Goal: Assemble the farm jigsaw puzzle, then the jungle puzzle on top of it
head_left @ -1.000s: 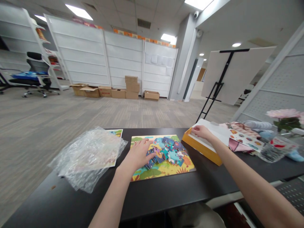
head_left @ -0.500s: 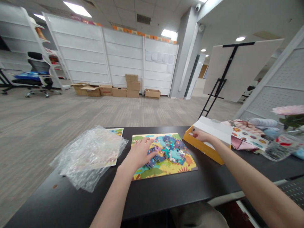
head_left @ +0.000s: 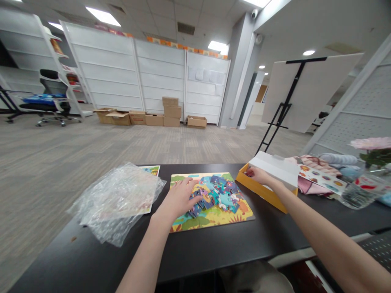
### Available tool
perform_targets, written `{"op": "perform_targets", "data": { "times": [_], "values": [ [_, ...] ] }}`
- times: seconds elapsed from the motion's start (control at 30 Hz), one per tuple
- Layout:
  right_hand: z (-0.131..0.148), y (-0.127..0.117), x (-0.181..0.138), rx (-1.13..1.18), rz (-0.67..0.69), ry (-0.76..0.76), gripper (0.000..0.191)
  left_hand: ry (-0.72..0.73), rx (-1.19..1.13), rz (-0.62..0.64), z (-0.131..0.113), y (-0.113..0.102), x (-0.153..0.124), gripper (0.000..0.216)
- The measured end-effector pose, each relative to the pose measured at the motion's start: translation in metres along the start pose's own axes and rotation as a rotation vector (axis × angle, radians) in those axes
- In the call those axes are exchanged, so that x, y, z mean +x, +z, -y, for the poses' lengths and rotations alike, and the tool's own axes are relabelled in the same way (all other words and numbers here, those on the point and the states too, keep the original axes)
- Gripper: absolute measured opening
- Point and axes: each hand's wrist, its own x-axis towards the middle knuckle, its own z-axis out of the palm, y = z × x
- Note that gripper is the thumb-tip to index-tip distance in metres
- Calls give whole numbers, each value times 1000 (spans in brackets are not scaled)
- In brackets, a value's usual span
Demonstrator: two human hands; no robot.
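Observation:
My left hand (head_left: 180,198) lies with fingers stretched over the left part of a colourful puzzle board (head_left: 195,222). Beside its thumb, dark blue and teal jigsaw pieces (head_left: 226,198) are heaped loosely on the board. My right hand (head_left: 259,176) reaches into the open yellow box (head_left: 265,194), whose white lid stands up behind. Its fingers are bent together at the box's left end, with something small and dark reddish at the fingertips, too small to name.
Crumpled clear plastic wrapping (head_left: 113,203) covers picture sheets on the left of the black table (head_left: 214,252). To the right are folded cloths (head_left: 320,165), a sticker sheet (head_left: 320,178), a clear container (head_left: 354,199) and a pink flower (head_left: 371,143).
My right hand has shifted slightly inside the box, and a small dark reddish thing now shows at its fingertips. My left hand stays in place on the board.

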Motion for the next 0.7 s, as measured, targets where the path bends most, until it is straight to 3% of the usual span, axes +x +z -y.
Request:
{"op": "perform_targets", "data": {
  "times": [0.23, 0.33, 0.43, 0.57, 0.7],
  "values": [
    [9, -26, -12, -20, -69, 18, 10, 13, 4, -5, -2, 0, 0, 53],
    [15, -49, -25, 8, -144, -4, 15, 14, -1, -12, -1, 1, 0, 53],
    [25, -64, -50, 180, -196, -37, 22, 10, -6, -20, 0, 0, -1, 51],
    [41, -52, -96, 445, 59, -73, 38, 15, -2, -21, 0, -4, -2, 46],
    [54, -17, -130, 457, 210, -93, 32, 26, 12, -29, -2, -4, 0, 46]
  ]
}}
